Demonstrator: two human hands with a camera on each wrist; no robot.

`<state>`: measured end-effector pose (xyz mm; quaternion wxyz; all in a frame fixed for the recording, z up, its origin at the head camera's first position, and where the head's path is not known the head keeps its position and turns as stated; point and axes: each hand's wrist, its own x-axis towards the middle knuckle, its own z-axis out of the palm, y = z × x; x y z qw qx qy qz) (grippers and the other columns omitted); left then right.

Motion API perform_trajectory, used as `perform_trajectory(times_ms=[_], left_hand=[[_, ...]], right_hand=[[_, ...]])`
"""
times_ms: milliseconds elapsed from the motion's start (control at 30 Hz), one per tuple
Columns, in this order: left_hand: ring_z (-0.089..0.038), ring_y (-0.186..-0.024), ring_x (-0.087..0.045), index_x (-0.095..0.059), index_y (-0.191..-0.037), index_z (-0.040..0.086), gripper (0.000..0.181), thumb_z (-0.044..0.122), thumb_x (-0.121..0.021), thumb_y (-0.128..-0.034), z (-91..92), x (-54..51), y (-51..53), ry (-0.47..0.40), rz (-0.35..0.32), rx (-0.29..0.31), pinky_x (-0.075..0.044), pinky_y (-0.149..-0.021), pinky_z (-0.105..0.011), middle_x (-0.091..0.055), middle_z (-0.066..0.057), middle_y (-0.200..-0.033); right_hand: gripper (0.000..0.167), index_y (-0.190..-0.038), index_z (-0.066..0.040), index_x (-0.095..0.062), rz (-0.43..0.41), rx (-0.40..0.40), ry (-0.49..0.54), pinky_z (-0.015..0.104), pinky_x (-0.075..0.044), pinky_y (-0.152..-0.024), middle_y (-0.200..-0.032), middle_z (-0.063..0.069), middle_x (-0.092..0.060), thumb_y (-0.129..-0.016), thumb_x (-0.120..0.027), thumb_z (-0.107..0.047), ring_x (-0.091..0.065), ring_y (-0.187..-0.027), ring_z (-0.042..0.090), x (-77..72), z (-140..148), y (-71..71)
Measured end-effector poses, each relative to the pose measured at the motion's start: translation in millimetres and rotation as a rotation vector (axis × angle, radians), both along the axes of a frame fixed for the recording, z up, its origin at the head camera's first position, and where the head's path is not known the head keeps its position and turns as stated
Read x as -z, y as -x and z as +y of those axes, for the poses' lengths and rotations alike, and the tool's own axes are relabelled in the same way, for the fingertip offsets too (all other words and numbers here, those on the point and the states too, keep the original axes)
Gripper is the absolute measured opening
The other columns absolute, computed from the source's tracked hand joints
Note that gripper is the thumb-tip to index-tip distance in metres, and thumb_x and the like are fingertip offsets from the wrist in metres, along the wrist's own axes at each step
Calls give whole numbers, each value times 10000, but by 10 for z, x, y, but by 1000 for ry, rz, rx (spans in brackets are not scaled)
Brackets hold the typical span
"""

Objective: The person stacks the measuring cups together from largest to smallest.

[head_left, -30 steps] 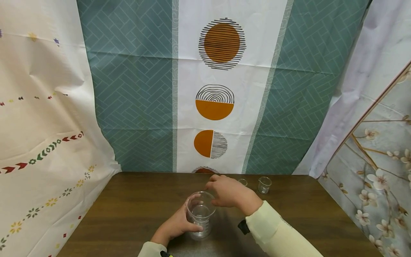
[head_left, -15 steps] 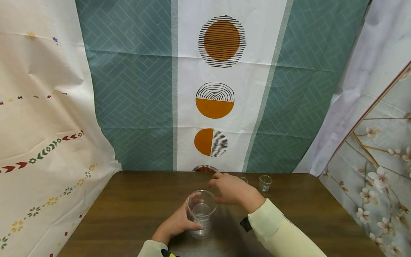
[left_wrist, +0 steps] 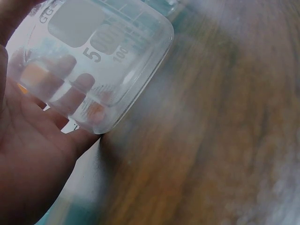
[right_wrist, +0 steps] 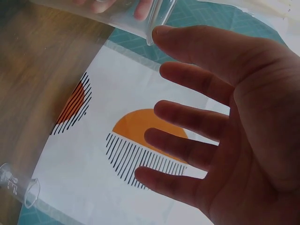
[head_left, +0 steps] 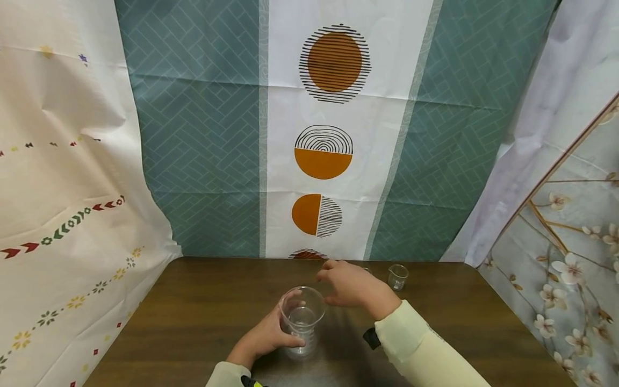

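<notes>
At the near side of the brown table (head_left: 213, 306), a big glass cup (head_left: 310, 321) is upright. The left hand (head_left: 267, 332) is wrapped round its side and holds it, thumb in front and fingers behind. Gray numbers (left_wrist: 107, 43) show on the glass. The right hand (head_left: 352, 289) holds nothing; its fingers are loose and spread apart. Its thumb is right by the rim (right_wrist: 161, 21) of the big glass cup, but I cannot tell if they touch. Near the back edge of the table, off to the right, stands a little glass cup (head_left: 397, 280). A bit of another glass (head_left: 368, 270) peeks out from behind the right hand. Both sleeves (head_left: 425, 346) are pale yellow. Behind the table hangs a green and white cloth (head_left: 203, 140) with orange circles (head_left: 335, 62)
</notes>
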<state>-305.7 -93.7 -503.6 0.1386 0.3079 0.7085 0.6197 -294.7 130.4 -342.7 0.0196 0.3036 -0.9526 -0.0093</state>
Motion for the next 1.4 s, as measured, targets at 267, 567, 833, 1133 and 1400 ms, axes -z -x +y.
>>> perform_trajectory(times_ms=[267,567,833,1133,1400], left_hand=[[24,-1249,-442,-202,-1484,317,994,135,-838,-741,-3,14,-5,3,-12,2,-440,-955,-230,-394,-96,-1478],[-21,-1268,-442,-211,-1481,299,1001,148,-851,-726,2,-1,5,3,8,-7,-431,-963,-221,-406,-92,-1470],[-82,-1283,-446,-221,-1476,304,998,151,-854,-720,1,3,-3,8,-2,-14,-426,-966,-219,-415,-86,-1463],[-46,-1274,-444,-218,-1476,295,1000,146,-854,-719,-3,-1,3,7,7,-13,-422,-975,-225,-407,-117,-1472],[-36,-1267,-442,-217,-1476,294,1009,143,-858,-712,6,-4,-3,2,-4,-10,-426,-972,-240,-403,-106,-1473]], right_hand=[[425,-1192,-191,-670,-16,13,0,401,-531,-846,-1150,9,-602,-800,-773,-320,-611,-1003,209,15,45,-6],[417,-1175,-183,-677,-25,41,6,406,-528,-849,-1152,26,-598,-790,-778,-308,-600,-1018,221,39,99,14],[401,-1153,-179,-684,-17,33,15,410,-513,-895,-1166,42,-597,-785,-779,-306,-603,-1045,240,66,139,43],[413,-1172,-163,-670,-45,64,29,409,-503,-917,-1160,31,-594,-796,-776,-298,-601,-1046,232,84,189,66],[410,-1179,-181,-668,-49,74,25,404,-499,-920,-1170,16,-595,-801,-768,-303,-602,-1052,219,87,233,70]])
